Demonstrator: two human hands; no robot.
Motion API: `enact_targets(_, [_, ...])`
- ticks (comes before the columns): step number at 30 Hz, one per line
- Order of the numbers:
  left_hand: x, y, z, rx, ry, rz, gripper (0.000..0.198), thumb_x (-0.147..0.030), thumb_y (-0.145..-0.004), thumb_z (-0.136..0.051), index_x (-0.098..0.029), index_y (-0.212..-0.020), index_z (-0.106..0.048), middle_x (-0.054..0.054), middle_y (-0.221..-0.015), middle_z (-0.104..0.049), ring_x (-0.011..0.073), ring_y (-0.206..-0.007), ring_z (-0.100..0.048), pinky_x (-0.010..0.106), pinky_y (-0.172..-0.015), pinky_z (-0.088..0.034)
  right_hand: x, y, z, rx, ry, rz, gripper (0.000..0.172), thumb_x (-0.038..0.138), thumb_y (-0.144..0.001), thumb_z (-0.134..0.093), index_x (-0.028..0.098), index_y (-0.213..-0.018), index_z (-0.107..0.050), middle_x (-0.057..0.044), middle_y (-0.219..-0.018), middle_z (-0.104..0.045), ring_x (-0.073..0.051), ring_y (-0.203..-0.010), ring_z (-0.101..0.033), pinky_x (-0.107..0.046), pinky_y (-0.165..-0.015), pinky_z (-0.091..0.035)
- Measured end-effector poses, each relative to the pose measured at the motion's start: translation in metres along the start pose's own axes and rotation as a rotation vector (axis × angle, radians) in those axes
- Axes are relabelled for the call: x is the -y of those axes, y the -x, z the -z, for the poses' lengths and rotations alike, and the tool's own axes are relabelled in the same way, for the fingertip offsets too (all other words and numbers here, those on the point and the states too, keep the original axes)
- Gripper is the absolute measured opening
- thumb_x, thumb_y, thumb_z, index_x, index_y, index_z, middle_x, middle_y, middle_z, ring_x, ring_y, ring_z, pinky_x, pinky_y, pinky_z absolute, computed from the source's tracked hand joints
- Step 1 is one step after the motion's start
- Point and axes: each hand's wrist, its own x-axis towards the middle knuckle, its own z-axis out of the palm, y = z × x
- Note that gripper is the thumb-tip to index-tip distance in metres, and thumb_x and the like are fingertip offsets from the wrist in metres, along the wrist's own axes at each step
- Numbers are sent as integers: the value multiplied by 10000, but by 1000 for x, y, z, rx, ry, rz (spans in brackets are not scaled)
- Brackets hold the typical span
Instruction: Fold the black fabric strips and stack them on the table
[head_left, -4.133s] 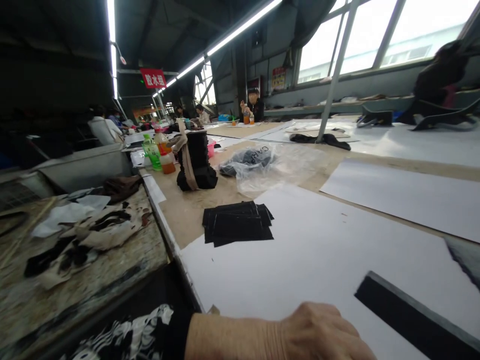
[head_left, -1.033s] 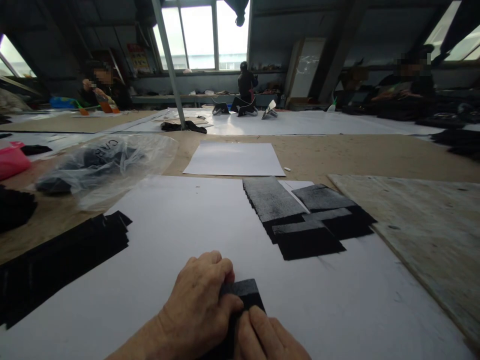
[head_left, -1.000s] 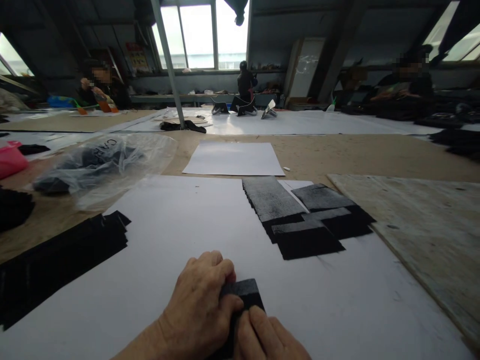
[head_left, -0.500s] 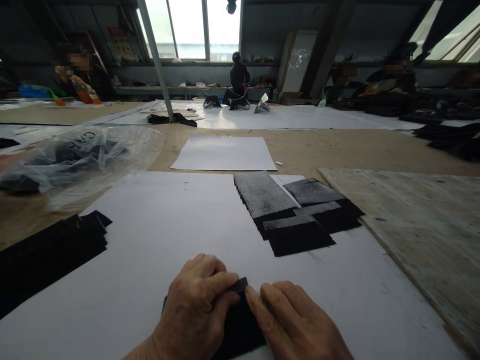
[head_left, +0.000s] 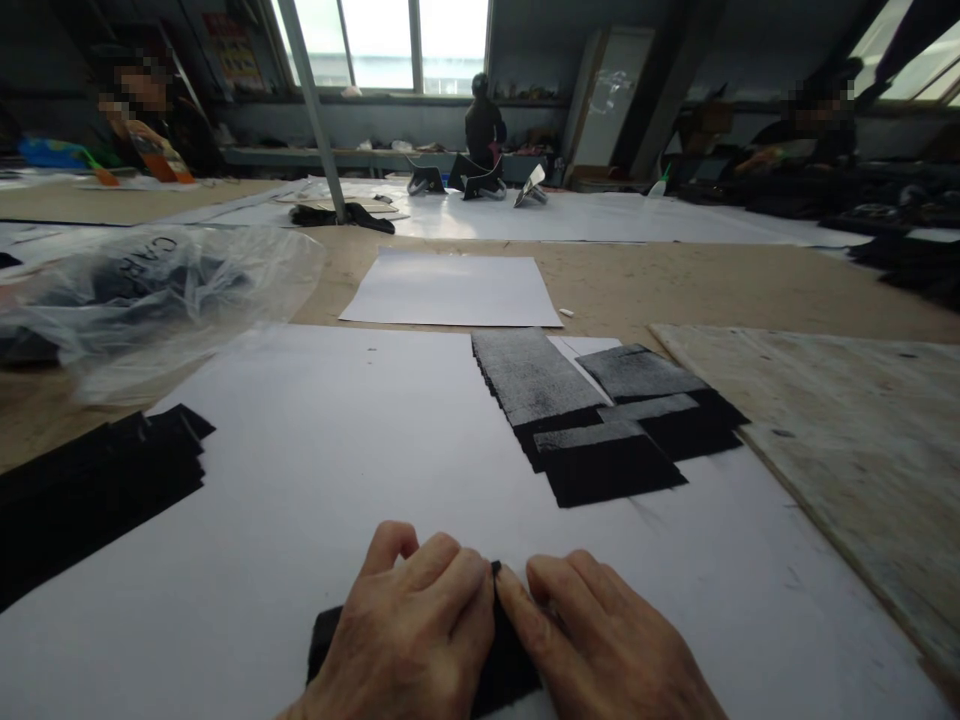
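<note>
At the bottom centre of the frame, the left hand (head_left: 409, 640) and the right hand (head_left: 607, 650) rest side by side on a small flat piece of black felt-like fabric (head_left: 516, 672), which lies on a large white paper sheet (head_left: 337, 450). The left hand's fingers are curled down over the piece's far edge; whether they pinch it cannot be told. The right hand lies flat with its fingers stretched out, one fingertip touching the left fingertips at that edge. Right of centre sits an overlapping stack of black rectangular fabric pieces (head_left: 600, 420). At the left edge is a pile of long black strips (head_left: 90, 490), with a crumpled clear plastic bag (head_left: 150, 290) behind it. A smaller white sheet (head_left: 450, 290) lies beyond.
</note>
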Motion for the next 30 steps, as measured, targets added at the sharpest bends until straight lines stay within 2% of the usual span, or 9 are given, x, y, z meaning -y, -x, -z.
enact_targets(5, [-1, -1, -2, -17, -4, -6, 291, -73, -917, -308, -140, -900, -590, -3, -666, -581, 128, -589, -489, 333, -666, -267, -3, 3, 0, -36, -167, -131, 308, 34, -825, -407, 87, -1074, -581, -70, -756, -573, -141, -668, -543, -249, -562, -488])
enact_targets(9, [-1, -1, -3, 32, 13, 10, 285, -81, -904, -323, -146, -831, -591, -2, -649, -550, 138, -593, -469, 337, -667, -254, -1, 1, 0, -38, -71, -42, 306, 63, -857, -372, 56, -1090, -571, -91, -770, -592, -154, -658, -527, -265, -534, -473])
enact_targets(13, [0, -1, 0, 66, 28, 12, 276, -105, -891, -348, -137, -708, -552, 9, -655, -537, 143, -602, -466, 344, -675, -257, 4, -2, 0, 40, 16, 38, 329, 30, -844, -313, 43, -1008, -598, -101, -847, -632, -155, -628, -493, -274, -498, -438])
enact_targets(16, [6, 4, 7, 55, 19, 20, 224, -103, -876, -383, -127, -785, -586, 14, -666, -543, 145, -617, -474, 351, -685, -271, 6, -1, 0, 93, 14, 35, 344, 17, -815, -314, 60, -981, -612, -93, -890, -633, -158, -636, -483, -284, -495, -418])
enact_targets(19, [14, 13, 16, 15, 18, 1, 220, -65, -856, -412, -118, -945, -607, 36, -719, -565, 148, -643, -462, 328, -646, -282, 4, 1, -1, 102, 12, 37, 357, 18, -810, -312, 73, -994, -613, -98, -914, -629, -175, -702, -504, -310, -567, -437])
enact_targets(22, [19, 20, 21, 41, 44, -49, 243, -39, -849, -412, -85, -996, -599, 62, -740, -566, 151, -642, -438, 304, -597, -285, 2, 0, -2, 68, -21, 75, 336, 32, -842, -313, 68, -994, -611, -119, -972, -625, -204, -847, -536, -342, -674, -459])
enact_targets(25, [21, 20, 20, 61, 38, -66, 253, -46, -869, -376, -69, -974, -605, 66, -722, -565, 155, -641, -432, 304, -592, -299, 1, -2, -4, 42, -53, 121, 329, 27, -870, -306, 78, -949, -622, -110, -1037, -627, -211, -974, -528, -356, -781, -461])
enact_targets(28, [20, 19, 16, 45, 29, -78, 253, -69, -892, -355, -73, -906, -608, 54, -713, -564, 150, -633, -428, 306, -582, -284, 3, -2, -7, 18, -30, 149, 325, 27, -870, -317, 79, -907, -635, -98, -997, -645, -215, -947, -539, -376, -816, -455])
enact_targets(30, [19, 18, 15, 28, 33, -85, 256, -81, -900, -357, -87, -795, -591, 45, -700, -557, 145, -625, -423, 310, -579, -264, 3, -2, -8, -17, -36, 156, 293, 20, -855, -349, 73, -862, -637, -106, -972, -651, -217, -910, -551, -377, -808, -456])
